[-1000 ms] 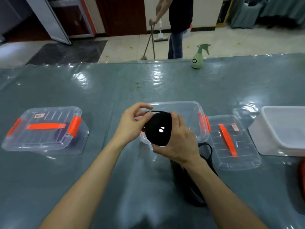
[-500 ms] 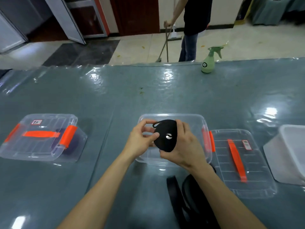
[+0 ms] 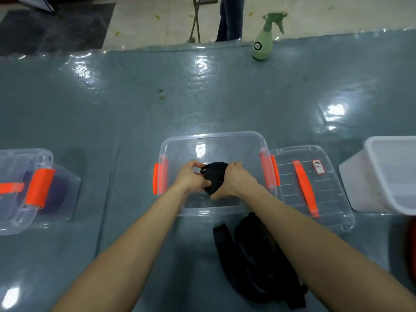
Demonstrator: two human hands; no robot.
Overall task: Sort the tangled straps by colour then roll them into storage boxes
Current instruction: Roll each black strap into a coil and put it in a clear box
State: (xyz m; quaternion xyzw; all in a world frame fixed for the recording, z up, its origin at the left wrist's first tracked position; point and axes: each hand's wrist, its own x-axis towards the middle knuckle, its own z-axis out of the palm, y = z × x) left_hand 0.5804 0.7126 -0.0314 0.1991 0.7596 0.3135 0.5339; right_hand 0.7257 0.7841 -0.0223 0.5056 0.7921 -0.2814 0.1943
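Note:
A rolled black strap (image 3: 215, 176) sits between both of my hands, low inside the open clear storage box (image 3: 211, 138) with orange latches. My left hand (image 3: 191, 179) grips the roll from the left and my right hand (image 3: 235, 180) grips it from the right. More loose black straps (image 3: 252, 255) lie in a heap on the table just in front of the box, partly under my right forearm. The box's clear lid (image 3: 315, 190) with an orange handle lies flat to its right.
A closed clear box (image 3: 29, 188) with orange latches and a dark purple roll inside stands at the left. A white tub (image 3: 391, 174) stands at the right, with something red (image 3: 410, 242) at the frame's edge. A green spray bottle (image 3: 264, 39) stands at the table's far edge; a person sweeps beyond.
My hands have carried the black roll forward and down, from above the box's near rim into the box. The camera has tilted downward.

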